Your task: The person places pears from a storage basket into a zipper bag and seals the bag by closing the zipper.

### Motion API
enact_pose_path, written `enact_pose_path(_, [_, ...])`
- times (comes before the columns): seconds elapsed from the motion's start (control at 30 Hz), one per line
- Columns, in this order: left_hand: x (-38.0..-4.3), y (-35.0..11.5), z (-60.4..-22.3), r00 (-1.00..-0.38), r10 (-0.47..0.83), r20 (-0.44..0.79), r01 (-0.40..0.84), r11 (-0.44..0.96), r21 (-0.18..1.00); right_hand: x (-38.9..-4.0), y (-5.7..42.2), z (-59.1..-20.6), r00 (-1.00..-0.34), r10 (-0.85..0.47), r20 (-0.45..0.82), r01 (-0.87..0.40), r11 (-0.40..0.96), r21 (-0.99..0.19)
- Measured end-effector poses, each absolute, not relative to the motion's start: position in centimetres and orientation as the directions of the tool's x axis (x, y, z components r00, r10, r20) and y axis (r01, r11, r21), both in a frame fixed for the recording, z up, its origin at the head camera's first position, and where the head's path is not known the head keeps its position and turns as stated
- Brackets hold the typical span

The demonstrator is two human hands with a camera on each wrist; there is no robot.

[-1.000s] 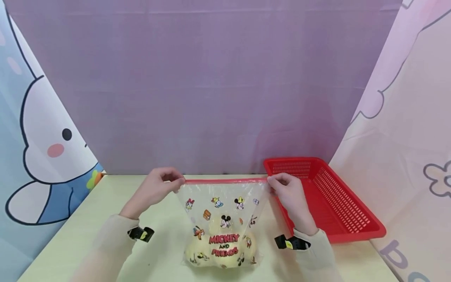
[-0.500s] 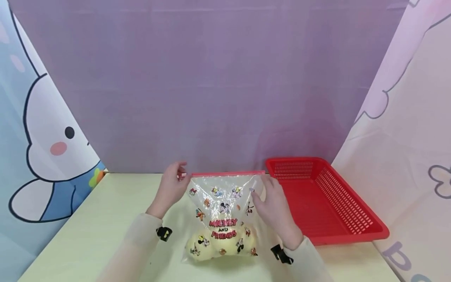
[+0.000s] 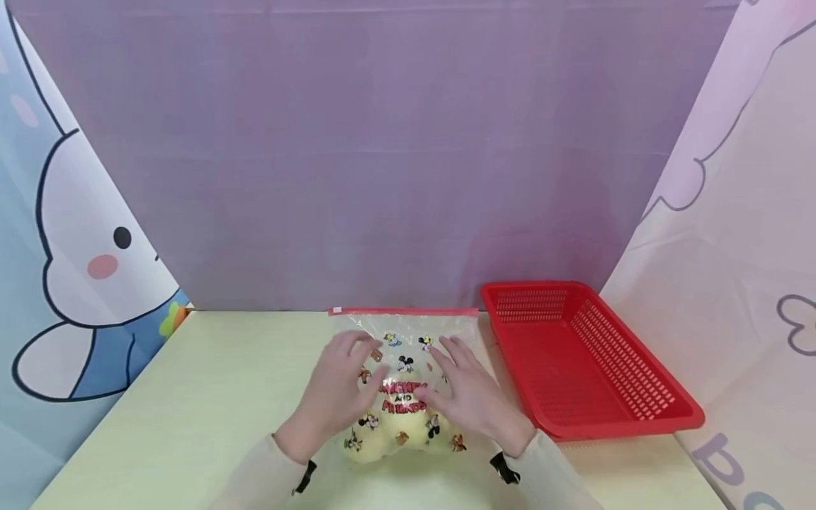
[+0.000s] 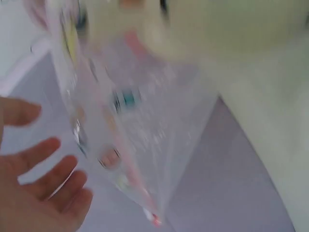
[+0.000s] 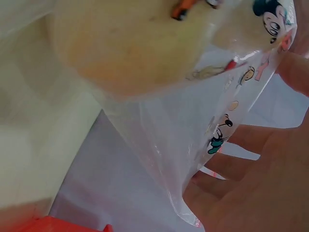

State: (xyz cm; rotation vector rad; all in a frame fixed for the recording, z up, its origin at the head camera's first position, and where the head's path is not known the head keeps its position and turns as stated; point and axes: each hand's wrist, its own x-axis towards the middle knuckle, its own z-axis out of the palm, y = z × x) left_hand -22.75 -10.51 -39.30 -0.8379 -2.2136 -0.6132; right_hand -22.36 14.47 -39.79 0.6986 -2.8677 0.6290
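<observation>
A clear zip bag (image 3: 408,333) printed with cartoon characters stands on the table, its red top strip (image 3: 408,311) running straight across. At the strip's left end is a small white slider (image 3: 337,309). Several round pale yellow things (image 5: 130,53) fill the bag's lower part. My left hand (image 3: 341,386) is over the left front of the bag, fingers spread and loosely bent; the left wrist view has its fingertips just beside the plastic. On the other side my right hand (image 3: 468,389) lies against the bag's front with fingers spread. Neither hand grips anything.
A red plastic basket (image 3: 554,425) with perforated sides stands on the table (image 3: 210,397) to the right of the bag. Behind the table hangs a purple cloth (image 3: 382,156), with printed cartoon sheets on both sides.
Both hands have let go of the bag's top corners and moved down and inward to its front. The top strip sits slightly higher in view, and the white slider now shows at its left end.
</observation>
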Motion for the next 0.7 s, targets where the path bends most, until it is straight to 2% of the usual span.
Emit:
enact_pose_path(0.13, [-21.2,-9.6,-40.6,-0.66,0.491,0.568,0.685,0.704,0.188,-23.3,14.2,-40.4,-0.888,-0.392,0.24,-0.458,0.803,-0.382])
enact_pose_path(0.27, [-20.8,-9.1,-41.8,-0.755,0.508,0.415,0.621,0.757,0.203,-23.4,13.8,-40.7,-0.89,-0.382,0.248,-0.455,0.77,-0.447])
enact_pose_path(0.37, [-21.2,-9.0,-42.5,-0.787,0.503,0.356,0.59,0.783,0.198,-23.2,13.7,-41.0,-0.887,-0.398,0.235,-0.462,0.755,-0.465])
enact_pose_path(0.7, [-24.0,-8.8,-43.7,-0.851,0.478,0.217,0.521,0.82,0.238,-23.7,13.8,-42.1,-0.88,-0.45,0.151,-0.471,0.785,-0.402])
